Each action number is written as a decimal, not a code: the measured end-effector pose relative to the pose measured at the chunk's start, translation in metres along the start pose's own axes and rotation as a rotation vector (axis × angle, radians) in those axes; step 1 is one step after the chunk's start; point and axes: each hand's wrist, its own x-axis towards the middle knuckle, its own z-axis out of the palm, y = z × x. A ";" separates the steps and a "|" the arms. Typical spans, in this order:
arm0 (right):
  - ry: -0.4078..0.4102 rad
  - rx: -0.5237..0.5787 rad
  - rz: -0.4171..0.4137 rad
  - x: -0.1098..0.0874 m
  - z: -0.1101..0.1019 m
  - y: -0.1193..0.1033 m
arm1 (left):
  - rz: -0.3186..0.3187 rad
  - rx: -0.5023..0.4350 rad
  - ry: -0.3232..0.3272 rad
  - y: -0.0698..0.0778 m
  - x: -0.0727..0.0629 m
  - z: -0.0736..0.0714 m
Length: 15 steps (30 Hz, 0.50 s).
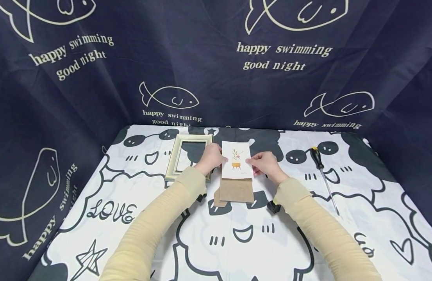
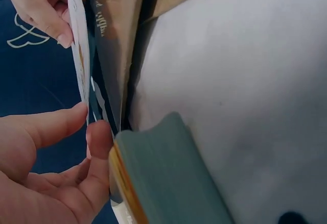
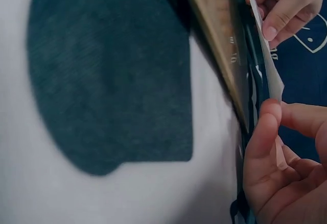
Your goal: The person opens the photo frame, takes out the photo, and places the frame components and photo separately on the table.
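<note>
Both hands hold a white card [image 1: 236, 146] printed with a potted plant, one at each side edge. The left hand [image 1: 211, 158] pinches its left edge between thumb and fingers. Opposite it, the right hand [image 1: 266, 163] pinches the right edge. Seen nearly edge-on in the left wrist view, the card [image 2: 77, 40] stands slightly apart from a brown board [image 2: 120, 40]. That board [image 1: 236, 191] shows below the card in the head view, its upper part hidden; its face carries mirrored lettering like a glossy reflection.
A pale gold picture frame [image 1: 173, 160] lies just left of the left hand, its opening showing the tablecloth. A smaller brown piece [image 1: 220, 200] sticks out from under the board's lower left. To the right lies a screwdriver [image 1: 318, 159] with a black handle. Dark printed curtains [image 1: 216, 58] surround the table.
</note>
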 end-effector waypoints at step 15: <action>0.031 -0.221 -0.127 -0.003 0.008 0.000 | 0.054 0.237 0.034 0.006 -0.003 0.010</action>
